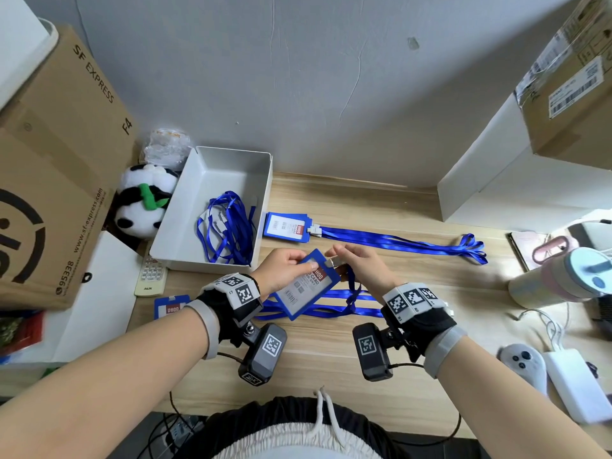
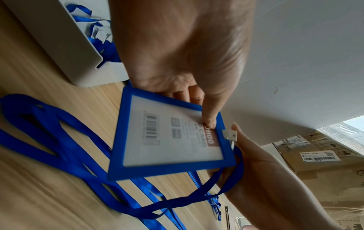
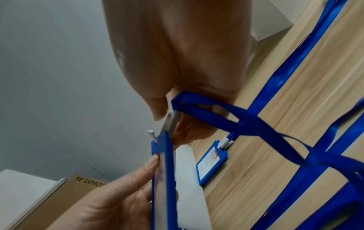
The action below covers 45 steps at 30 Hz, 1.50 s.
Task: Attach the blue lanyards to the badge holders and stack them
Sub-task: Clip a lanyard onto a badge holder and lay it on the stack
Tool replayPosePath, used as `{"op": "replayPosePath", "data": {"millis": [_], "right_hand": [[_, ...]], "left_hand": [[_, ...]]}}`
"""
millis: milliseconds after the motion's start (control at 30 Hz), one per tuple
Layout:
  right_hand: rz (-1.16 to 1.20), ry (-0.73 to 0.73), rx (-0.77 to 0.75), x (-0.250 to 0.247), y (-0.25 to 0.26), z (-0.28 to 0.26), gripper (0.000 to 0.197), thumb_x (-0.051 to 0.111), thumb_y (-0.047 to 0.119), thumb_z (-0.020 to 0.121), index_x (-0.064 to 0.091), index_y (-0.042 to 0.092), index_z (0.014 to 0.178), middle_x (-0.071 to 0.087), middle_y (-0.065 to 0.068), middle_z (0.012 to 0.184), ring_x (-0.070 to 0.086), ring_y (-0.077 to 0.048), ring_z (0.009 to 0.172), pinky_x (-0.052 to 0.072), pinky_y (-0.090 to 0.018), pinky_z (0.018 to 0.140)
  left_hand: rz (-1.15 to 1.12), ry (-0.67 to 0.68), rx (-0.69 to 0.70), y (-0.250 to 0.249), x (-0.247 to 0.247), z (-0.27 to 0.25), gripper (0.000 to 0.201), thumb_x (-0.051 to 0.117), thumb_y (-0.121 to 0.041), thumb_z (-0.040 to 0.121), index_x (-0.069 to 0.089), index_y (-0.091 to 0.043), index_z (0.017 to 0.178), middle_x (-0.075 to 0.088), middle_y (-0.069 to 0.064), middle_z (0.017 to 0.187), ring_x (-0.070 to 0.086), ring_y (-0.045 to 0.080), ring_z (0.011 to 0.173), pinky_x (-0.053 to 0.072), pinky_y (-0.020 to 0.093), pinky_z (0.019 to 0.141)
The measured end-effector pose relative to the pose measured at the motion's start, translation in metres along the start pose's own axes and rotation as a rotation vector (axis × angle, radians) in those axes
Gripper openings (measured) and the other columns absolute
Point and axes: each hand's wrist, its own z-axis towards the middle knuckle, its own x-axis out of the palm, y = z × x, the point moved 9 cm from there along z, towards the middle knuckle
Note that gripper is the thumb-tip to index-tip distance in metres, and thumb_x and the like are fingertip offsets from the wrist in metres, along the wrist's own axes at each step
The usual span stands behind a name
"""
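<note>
My left hand [image 1: 284,270] pinches a blue badge holder [image 1: 306,288] [image 2: 169,138] above the table, thumb on its front. My right hand [image 1: 361,265] pinches the white clip [image 1: 331,262] [image 3: 171,122] of a blue lanyard [image 1: 331,304] [image 3: 246,121] at the holder's top slot; the clip's strap [image 2: 228,129] passes through the slot. The lanyard's loop trails on the table below. A finished badge holder [image 1: 287,227] with its lanyard [image 1: 404,243] lies behind. Another bare holder [image 1: 172,306] lies at left.
A white tray [image 1: 261,167] at back left holds more blue lanyards [image 1: 228,226]. A remote [image 1: 150,276], plush panda [image 1: 142,200] and cardboard box [image 1: 49,180] stand left. A white box [image 1: 516,193], bottle [image 1: 559,276], controller [image 1: 523,362] and charger [image 1: 576,379] crowd the right.
</note>
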Motion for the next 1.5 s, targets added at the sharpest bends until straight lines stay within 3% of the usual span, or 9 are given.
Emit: {"op": "replayPosePath", "data": {"millis": [167, 233, 433, 700, 900, 1100, 1200, 1367, 1500], "right_hand": [[-0.16, 0.081, -0.05, 0.007, 0.004, -0.002, 0.011, 0.066, 0.022, 0.085, 0.059, 0.015, 0.089, 0.066, -0.002, 0.081, 0.064, -0.012, 0.074, 0.054, -0.024, 0.069], [-0.234, 0.047, -0.05, 0.003, 0.003, -0.001, 0.011, 0.069, 0.018, 0.083, 0.059, 0.016, 0.088, 0.064, 0.0, 0.078, 0.061, -0.008, 0.069, 0.052, -0.017, 0.063], [-0.379, -0.026, -0.084, -0.004, 0.01, 0.002, 0.014, 0.069, 0.016, 0.083, 0.062, 0.013, 0.094, 0.061, 0.006, 0.073, 0.056, -0.005, 0.061, 0.046, -0.014, 0.056], [-0.188, 0.028, -0.083, -0.006, 0.01, 0.001, 0.006, 0.055, 0.008, 0.092, 0.06, 0.009, 0.096, 0.058, 0.003, 0.075, 0.05, -0.006, 0.061, 0.043, -0.015, 0.057], [-0.264, 0.059, -0.203, 0.007, 0.024, -0.004, 0.009, 0.047, 0.007, 0.096, 0.056, 0.009, 0.099, 0.051, 0.008, 0.07, 0.05, 0.009, 0.047, 0.037, -0.007, 0.048], [-0.339, 0.071, -0.019, -0.003, 0.0, 0.0, 0.027, 0.055, 0.037, 0.092, 0.059, 0.017, 0.073, 0.046, 0.002, 0.061, 0.038, -0.005, 0.049, 0.033, -0.016, 0.047], [-0.344, 0.067, -0.067, -0.003, 0.004, -0.002, 0.027, 0.058, 0.034, 0.09, 0.059, 0.017, 0.069, 0.051, 0.005, 0.059, 0.041, 0.0, 0.044, 0.033, -0.011, 0.046], [-0.395, -0.036, -0.148, -0.008, 0.008, 0.001, 0.028, 0.061, 0.035, 0.088, 0.06, 0.017, 0.067, 0.054, -0.005, 0.063, 0.04, -0.008, 0.052, 0.034, -0.02, 0.053], [-0.377, -0.108, -0.173, -0.014, 0.013, 0.002, 0.028, 0.059, 0.032, 0.09, 0.06, 0.021, 0.064, 0.056, 0.007, 0.06, 0.047, -0.002, 0.052, 0.037, -0.017, 0.055]], "left_hand": [[0.065, -0.01, 0.021, 0.0, -0.001, 0.001, 0.013, 0.061, -0.019, 0.089, 0.065, -0.009, 0.098, 0.067, 0.004, 0.086, 0.063, 0.013, 0.08, 0.048, 0.019, 0.07], [0.105, -0.021, 0.035, -0.001, -0.002, 0.001, 0.011, 0.061, -0.017, 0.089, 0.064, -0.008, 0.095, 0.066, 0.003, 0.084, 0.061, 0.01, 0.077, 0.046, 0.015, 0.066], [0.211, -0.061, 0.056, -0.006, -0.006, 0.003, 0.009, 0.063, -0.017, 0.087, 0.064, -0.008, 0.089, 0.064, 0.003, 0.08, 0.058, 0.014, 0.076, 0.042, 0.021, 0.066], [0.035, 0.049, -0.029, -0.004, 0.004, 0.0, 0.024, 0.065, -0.028, 0.085, 0.066, -0.013, 0.104, 0.07, 0.011, 0.1, 0.065, 0.02, 0.09, 0.05, 0.033, 0.083], [0.11, 0.049, -0.043, -0.004, 0.014, 0.002, 0.036, 0.064, -0.035, 0.085, 0.064, -0.002, 0.099, 0.065, 0.005, 0.081, 0.061, 0.016, 0.072, 0.045, 0.024, 0.064], [0.089, 0.098, -0.015, -0.013, 0.022, 0.0, 0.021, 0.063, -0.023, 0.087, 0.066, -0.005, 0.099, 0.065, 0.002, 0.079, 0.061, 0.011, 0.069, 0.047, 0.016, 0.061], [0.105, 0.14, -0.007, -0.012, 0.025, -0.002, 0.016, 0.063, -0.022, 0.088, 0.067, -0.009, 0.097, 0.064, -0.001, 0.075, 0.061, 0.005, 0.064, 0.047, 0.013, 0.056], [0.041, 0.143, -0.046, -0.008, 0.025, -0.003, 0.02, 0.064, -0.02, 0.087, 0.065, -0.006, 0.101, 0.065, 0.003, 0.082, 0.062, 0.015, 0.073, 0.048, 0.023, 0.066], [0.033, 0.136, -0.045, -0.006, 0.02, -0.003, 0.024, 0.066, -0.019, 0.085, 0.063, -0.006, 0.105, 0.066, 0.009, 0.094, 0.062, 0.02, 0.084, 0.048, 0.029, 0.077]]}}
